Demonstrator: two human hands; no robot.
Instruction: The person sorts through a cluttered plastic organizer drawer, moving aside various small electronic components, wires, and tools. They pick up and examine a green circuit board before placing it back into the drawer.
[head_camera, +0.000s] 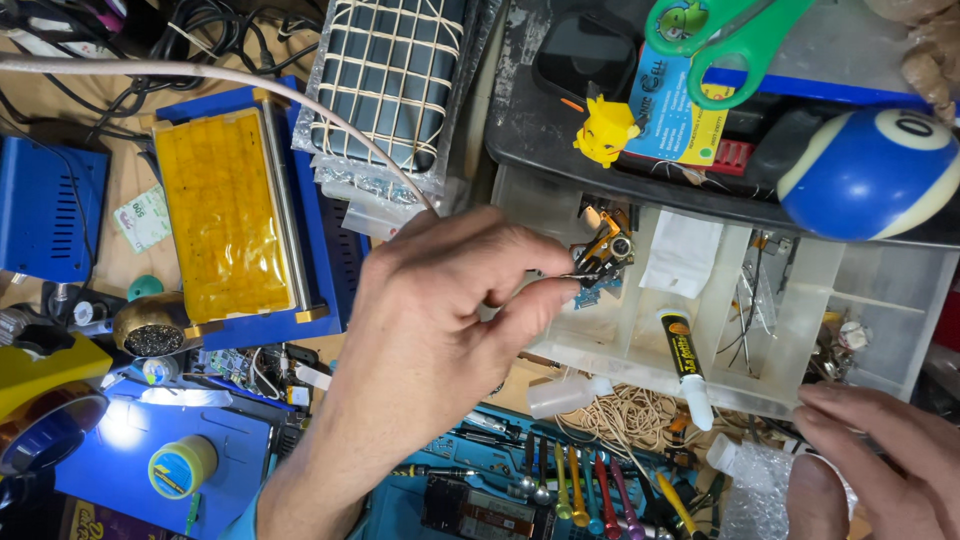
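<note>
Here, a small orange-and-black camera module (607, 252) on a thin flex strip sits pinched between thumb and forefinger of the left hand (440, 310), over a clear compartment tray (800, 330); the right hand (880, 465), fingers loosely together, rests on bubble wrap (755, 490) nearby.

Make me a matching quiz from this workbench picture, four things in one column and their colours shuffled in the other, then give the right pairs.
Things:
1. scissors handles
2. billiard ball
3. small toy figure
4. glue tube cap

Colours:
A. yellow
B. white
C. green
D. blue and cream

Pairs: 1-C, 2-D, 3-A, 4-B
</note>
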